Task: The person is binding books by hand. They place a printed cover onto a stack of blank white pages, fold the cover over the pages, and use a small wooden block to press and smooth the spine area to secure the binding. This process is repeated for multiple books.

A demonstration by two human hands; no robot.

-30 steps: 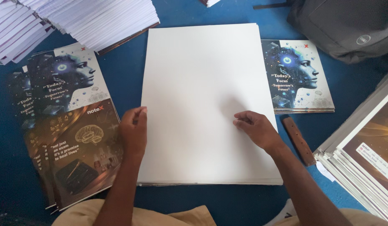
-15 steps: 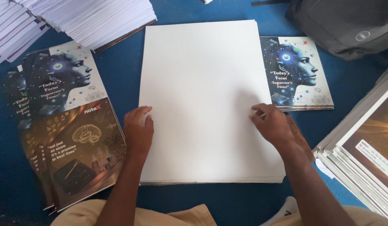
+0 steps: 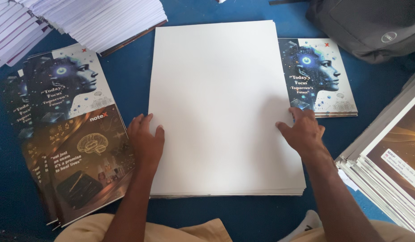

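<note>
Your left hand point(image 3: 146, 140) flat, unclenched on white sheet stack point(image 3: 223, 107) left edge | right hand point(image 3: 303, 131) pressing right edge, grasping nothing, steadying it | stack centred on blue surface point(image 3: 243, 219) between printed covers point(image 3: 70, 130)

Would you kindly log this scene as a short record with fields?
Surface: blue floor
Centre: stack of white sheets
Left hand: flat on the stack's left edge
Right hand: on the stack's right edge
Left side: fanned printed covers
Right side: printed booklet
Top right: dark bag
</note>
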